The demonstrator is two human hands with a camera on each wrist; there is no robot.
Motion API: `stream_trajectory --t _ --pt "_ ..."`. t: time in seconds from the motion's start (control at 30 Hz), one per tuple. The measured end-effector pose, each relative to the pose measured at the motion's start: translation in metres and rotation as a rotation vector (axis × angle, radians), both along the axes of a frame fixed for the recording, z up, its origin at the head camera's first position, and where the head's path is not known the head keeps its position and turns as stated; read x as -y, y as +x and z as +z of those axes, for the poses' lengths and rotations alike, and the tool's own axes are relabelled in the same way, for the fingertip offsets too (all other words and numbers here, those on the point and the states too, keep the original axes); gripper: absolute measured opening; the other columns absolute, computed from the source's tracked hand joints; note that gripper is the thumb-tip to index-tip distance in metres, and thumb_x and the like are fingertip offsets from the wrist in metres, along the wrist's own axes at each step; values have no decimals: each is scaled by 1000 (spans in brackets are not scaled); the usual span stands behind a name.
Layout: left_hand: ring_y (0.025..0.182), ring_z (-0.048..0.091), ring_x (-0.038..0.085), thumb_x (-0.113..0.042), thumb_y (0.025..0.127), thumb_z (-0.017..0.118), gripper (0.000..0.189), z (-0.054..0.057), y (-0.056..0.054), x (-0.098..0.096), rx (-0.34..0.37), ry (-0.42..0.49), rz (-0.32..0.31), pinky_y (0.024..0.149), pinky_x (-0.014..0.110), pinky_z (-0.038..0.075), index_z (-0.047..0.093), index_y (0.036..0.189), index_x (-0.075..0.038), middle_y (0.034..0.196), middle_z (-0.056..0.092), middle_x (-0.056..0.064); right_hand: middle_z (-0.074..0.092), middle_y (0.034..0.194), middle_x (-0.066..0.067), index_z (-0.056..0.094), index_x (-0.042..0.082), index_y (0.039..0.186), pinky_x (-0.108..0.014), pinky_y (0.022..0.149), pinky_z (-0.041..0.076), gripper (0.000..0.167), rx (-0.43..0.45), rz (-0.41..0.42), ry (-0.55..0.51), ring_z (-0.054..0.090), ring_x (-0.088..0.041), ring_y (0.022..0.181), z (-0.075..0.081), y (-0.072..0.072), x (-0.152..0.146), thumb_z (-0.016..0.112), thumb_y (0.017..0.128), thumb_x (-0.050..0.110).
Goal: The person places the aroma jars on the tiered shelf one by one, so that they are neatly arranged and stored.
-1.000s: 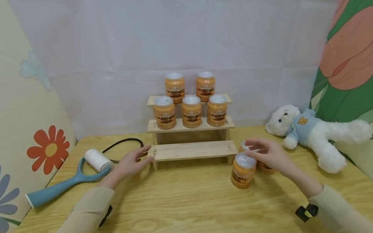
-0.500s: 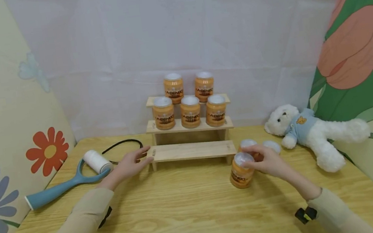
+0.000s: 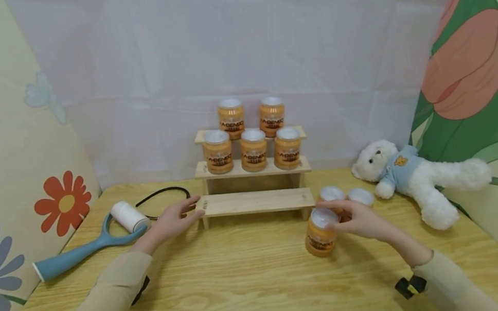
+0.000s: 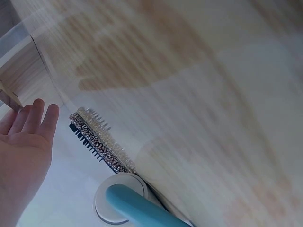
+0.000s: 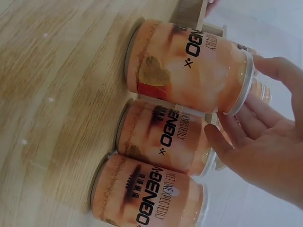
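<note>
In the head view my right hand [image 3: 360,219] holds the top of an orange can [image 3: 320,240] with a clear lid, thumb at its near side and fingers behind. The right wrist view shows the thumb at the rim of this can [image 5: 184,66], upright at the table. Two more orange cans, one with its lid [image 3: 360,197] visible, stand just behind it. My left hand [image 3: 170,222] has its fingers extended at the left end of the wooden tiered stand's lowest shelf [image 3: 256,201]. Its fingertips appear to touch the shelf end; the left wrist view agrees.
Several matching cans [image 3: 254,150] stand on the stand's upper two tiers. A blue-handled lint roller [image 3: 72,255] and a beaded headband with teeth [image 4: 102,142] lie left. At right lies a white teddy bear [image 3: 412,174] in a blue shirt.
My right hand has come down from above the cans and taken hold of the front one. That can has shifted slightly toward me. The left hand stays at the shelf end.
</note>
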State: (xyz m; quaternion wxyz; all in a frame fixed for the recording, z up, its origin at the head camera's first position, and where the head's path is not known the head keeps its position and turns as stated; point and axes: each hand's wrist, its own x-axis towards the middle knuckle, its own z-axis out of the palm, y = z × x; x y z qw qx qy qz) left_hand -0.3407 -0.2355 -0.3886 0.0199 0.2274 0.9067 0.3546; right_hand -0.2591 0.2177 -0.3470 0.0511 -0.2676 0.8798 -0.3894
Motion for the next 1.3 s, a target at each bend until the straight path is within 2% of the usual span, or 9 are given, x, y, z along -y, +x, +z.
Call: stream_trajectory --t 0.23,0.4,0.5,0.63,0.73,0.83,0.97,1.07,1.3 --pt "130 39 42 -39 98 48 66 0 2 0 -2 -4 3 104 57 37 29 146 0 149 32 22 49 137 -19 45 1 138 -29 85 51 59 32 -50 -93 55 -26 111 -7 5 6 67 88 23" --pt "130 39 42 -38 98 49 65 0 2 0 -9 -1 1 104 57 36 29 146 1 149 32 23 58 115 -16 50 -3 132 -23 67 48 68 -94 -146 -35 54 -13 85 -13 10 14 77 78 29" --pt "130 39 42 -38 98 49 66 -1 2 0 -10 1 0 104 57 37 29 146 1 149 31 23 58 112 -15 51 -4 130 -22 64 46 68 -140 -163 4 52 -12 81 -14 11 15 78 77 29" --pt "130 39 42 -39 98 48 66 -1 2 0 -6 1 3 104 56 37 29 146 1 149 31 23 54 125 -21 48 -5 133 -24 77 50 67 -108 -110 -18 58 -24 101 -16 9 9 76 79 24" --pt "130 39 42 -40 97 48 66 0 3 0 -3 -2 7 104 56 37 29 146 1 149 31 23 45 137 -25 42 -7 137 -21 89 48 70 -36 -31 -80 50 -35 120 -18 6 4 74 81 20" --pt "131 38 42 -40 98 48 66 1 3 0 -2 -5 7 105 57 36 29 146 0 149 31 23 42 139 -27 36 -8 140 -27 96 48 73 28 -1 -137 46 -39 124 -19 7 4 73 82 18" --pt "131 38 42 -40 98 48 66 1 3 0 -5 -6 6 105 57 36 29 146 0 149 31 23 54 126 -20 42 -4 137 -35 89 51 71 60 -110 -97 57 -30 112 -20 12 7 75 81 27" --pt "130 39 42 -40 98 48 66 0 2 0 -9 -7 1 104 57 37 29 146 0 149 31 23 61 116 -12 49 2 132 -30 80 52 67 58 -201 -36 60 -20 101 -21 15 9 75 79 33" --pt "129 40 42 -40 98 48 66 -2 0 0 -17 4 -7 104 56 38 29 146 1 149 31 23 64 109 -12 53 4 126 -27 73 52 63 25 -263 -48 61 -17 93 -22 14 12 78 76 32"
